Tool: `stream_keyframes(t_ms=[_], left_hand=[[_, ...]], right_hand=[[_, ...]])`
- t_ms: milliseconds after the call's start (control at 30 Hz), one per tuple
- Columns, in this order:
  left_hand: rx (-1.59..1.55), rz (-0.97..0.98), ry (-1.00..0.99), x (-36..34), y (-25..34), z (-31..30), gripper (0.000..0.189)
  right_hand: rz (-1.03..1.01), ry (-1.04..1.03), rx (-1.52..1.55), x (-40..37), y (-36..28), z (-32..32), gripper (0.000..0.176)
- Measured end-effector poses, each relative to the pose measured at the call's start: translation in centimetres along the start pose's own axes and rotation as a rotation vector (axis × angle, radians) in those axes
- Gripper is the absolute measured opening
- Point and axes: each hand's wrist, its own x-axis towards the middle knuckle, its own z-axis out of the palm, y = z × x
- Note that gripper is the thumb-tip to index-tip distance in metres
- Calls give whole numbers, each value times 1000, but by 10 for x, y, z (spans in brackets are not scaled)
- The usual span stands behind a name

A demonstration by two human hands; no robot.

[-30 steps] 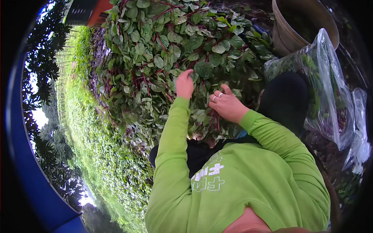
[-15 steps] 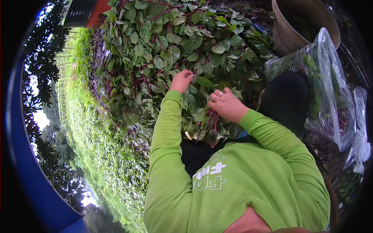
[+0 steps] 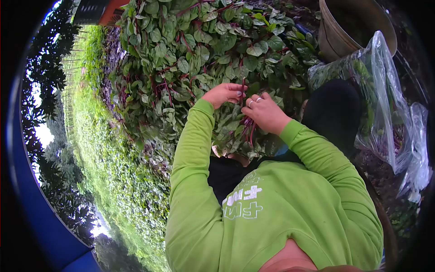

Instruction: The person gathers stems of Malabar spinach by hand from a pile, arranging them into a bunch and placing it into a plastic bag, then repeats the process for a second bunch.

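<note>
A large heap of Malabar spinach [image 3: 199, 50], with round green leaves and red stems, lies in front of me. My left hand [image 3: 226, 94] pinches a single red stem [image 3: 243, 86] that stands up between thumb and fingers. Close beside it, my right hand [image 3: 267, 113], with rings on its fingers, is closed around a bunch of Malabar spinach [image 3: 250, 129]. The bunch's red stem ends poke out below the palm, toward my body. Part of the bunch is hidden behind the right hand.
A clear plastic bag [image 3: 380, 99] holding greens lies on the right, past my dark-clothed knee [image 3: 333, 109]. Behind it stands a brown bucket [image 3: 337, 38]. An orange and black crate [image 3: 106, 13] sits at the far left. Green field plants [image 3: 118, 177] stretch along the left.
My left hand has moved right, close to my right hand, and a red stem now shows upright in its fingers. The right hand keeps its bunch and has barely moved.
</note>
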Motion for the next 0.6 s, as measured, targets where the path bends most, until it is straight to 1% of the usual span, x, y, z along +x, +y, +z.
stream_keyframes(t_ms=[100,167,200,300,333,433,467,533,567,600], left_hand=[[120,27,-64,-6,-2,5,47],[255,-3,-66,-9,8,16,51],[322,-17,-65,-9,9,20,54],[80,20,-73,-2,1,24,59],[49,41,-109,5,-6,19,62],[-90,20,15,2,-10,29,59],[-140,29,58,-1,-9,38,56],[-44,81,133,-16,-6,49,63],[-48,75,181,-18,-9,51,70],[-52,70,230,-20,-11,52,77]], right_hand=[[-5,48,-31,2,3,2,15],[-26,99,-23,3,3,2,20],[-31,56,-16,3,4,2,24],[-40,65,-53,3,4,5,26],[-26,56,-58,2,4,6,28],[63,81,-14,2,5,12,29],[59,165,29,3,8,14,28],[45,184,16,3,7,9,29],[36,193,11,4,6,8,29],[92,70,5,3,6,11,30]])
